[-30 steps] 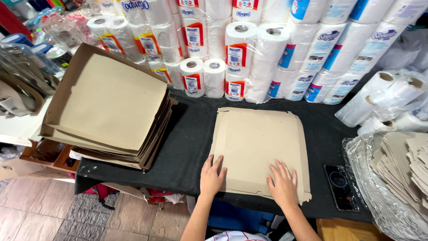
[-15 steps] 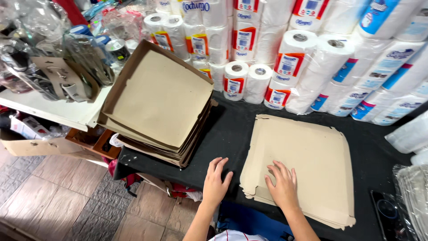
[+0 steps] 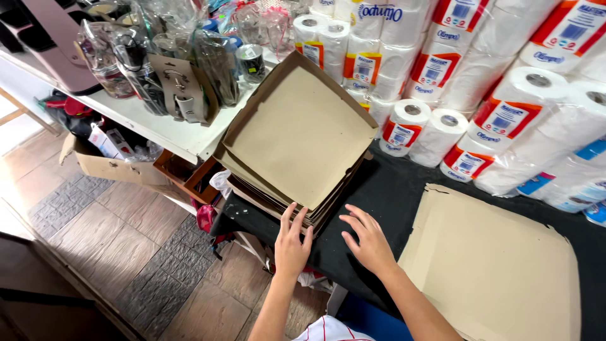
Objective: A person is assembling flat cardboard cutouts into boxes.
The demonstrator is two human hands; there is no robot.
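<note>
While the stack [image 3: 297, 136] of folded cardboard trays sits at the table's [image 3: 385, 196] left end, at about eleven o'clock from the hands, I see the left hand [image 3: 291, 243] reaching its near corner. The fingers [image 3: 285, 218] are spread and straight, tips touching the stack's lower edge, nothing gripped. The top tray lies open side up, rim raised all round, and the pile leans out a little over the table edge.

The right hand [image 3: 369, 243] is just at three o'clock of the left one, palm down over the black cloth, fingers loose and open, holding nothing. I cannot tell whether it rests on the cloth or floats just above it; its fingertips point at the stack's near right corner, close but apart.

At four o'clock from that hand lies a flat sheet [image 3: 499, 265] of cardboard on the cloth, unfolded, its edges notched. At twelve to two o'clock, behind stack and sheet, paper rolls [image 3: 505, 95] in wrappers are piled against each other. At ten o'clock a white shelf [image 3: 158, 129] carries goods in clear bags [image 3: 158, 57]. Below it, at nine o'clock, an open carton [image 3: 107, 165] stands on the tiled floor [image 3: 126, 252].
</note>
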